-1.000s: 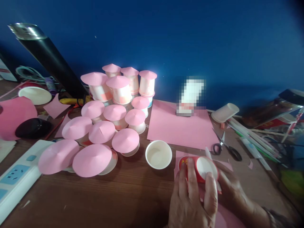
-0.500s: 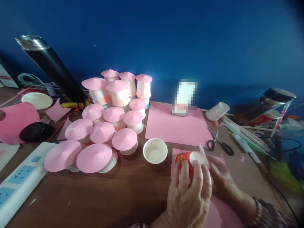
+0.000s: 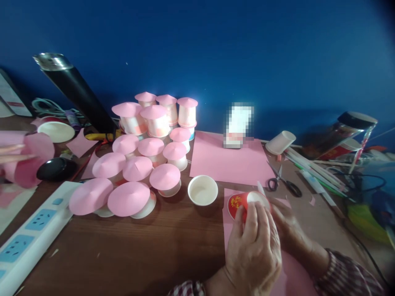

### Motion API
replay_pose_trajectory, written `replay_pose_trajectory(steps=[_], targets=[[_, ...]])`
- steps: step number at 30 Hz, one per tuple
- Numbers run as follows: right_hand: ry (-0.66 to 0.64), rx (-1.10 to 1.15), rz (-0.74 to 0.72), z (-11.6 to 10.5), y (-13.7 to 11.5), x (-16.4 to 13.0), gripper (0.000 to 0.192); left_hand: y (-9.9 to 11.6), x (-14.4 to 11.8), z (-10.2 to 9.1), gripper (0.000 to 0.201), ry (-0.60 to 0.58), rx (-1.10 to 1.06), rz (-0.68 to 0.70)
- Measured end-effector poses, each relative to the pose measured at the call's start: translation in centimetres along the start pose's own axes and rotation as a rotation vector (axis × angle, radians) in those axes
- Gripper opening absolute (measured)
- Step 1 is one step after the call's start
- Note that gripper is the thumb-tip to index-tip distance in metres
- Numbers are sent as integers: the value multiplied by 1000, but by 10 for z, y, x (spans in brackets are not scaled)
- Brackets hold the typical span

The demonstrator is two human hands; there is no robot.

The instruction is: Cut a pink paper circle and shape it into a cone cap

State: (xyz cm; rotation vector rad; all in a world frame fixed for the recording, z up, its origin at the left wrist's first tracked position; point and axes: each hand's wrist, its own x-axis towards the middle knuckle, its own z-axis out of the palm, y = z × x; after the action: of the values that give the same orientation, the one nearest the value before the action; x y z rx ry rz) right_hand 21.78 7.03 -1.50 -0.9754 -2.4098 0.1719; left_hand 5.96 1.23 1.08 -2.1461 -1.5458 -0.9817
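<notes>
A red paper cup (image 3: pixel 235 204) with gold characters and a white area lies tilted between my hands, above pink paper (image 3: pixel 228 234). My left hand (image 3: pixel 257 244) is closed over its near side, fingertips on the white part. My right hand (image 3: pixel 290 224) is closed against its far right side, with most of its fingertips hidden. A thin white tip (image 3: pixel 261 188) sticks up behind the cup; I cannot make out what it belongs to. Left of my hands a white paper cup (image 3: pixel 203 190) stands upright. Farther left are several cups topped with pink paper cones (image 3: pixel 165 176).
Scissors (image 3: pixel 282 183) lie right of a pink sheet (image 3: pixel 231 162), where a blurred-out phone (image 3: pixel 237 125) leans. A tipped cup (image 3: pixel 280 142) lies behind. A power strip (image 3: pixel 43 220) and black flask (image 3: pixel 77 90) are left. Another person's hand (image 3: pixel 15 154) touches pink paper at the left edge.
My left hand has shifted slightly right and down over the red cup, uncovering more of its gold characters. Another person's hand has come in at the left edge. The view has turned slightly left.
</notes>
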Motion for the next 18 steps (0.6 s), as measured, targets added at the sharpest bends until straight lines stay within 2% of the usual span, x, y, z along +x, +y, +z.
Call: replay_pose_trajectory(steps=[7,18], targets=[[-5,-44,-31,-3,-1,2,38,-3,2,0,40,0,-26,-19],[93,-101,1,-7,-3,3,28,-1,0,0,35,-36,33,-24]])
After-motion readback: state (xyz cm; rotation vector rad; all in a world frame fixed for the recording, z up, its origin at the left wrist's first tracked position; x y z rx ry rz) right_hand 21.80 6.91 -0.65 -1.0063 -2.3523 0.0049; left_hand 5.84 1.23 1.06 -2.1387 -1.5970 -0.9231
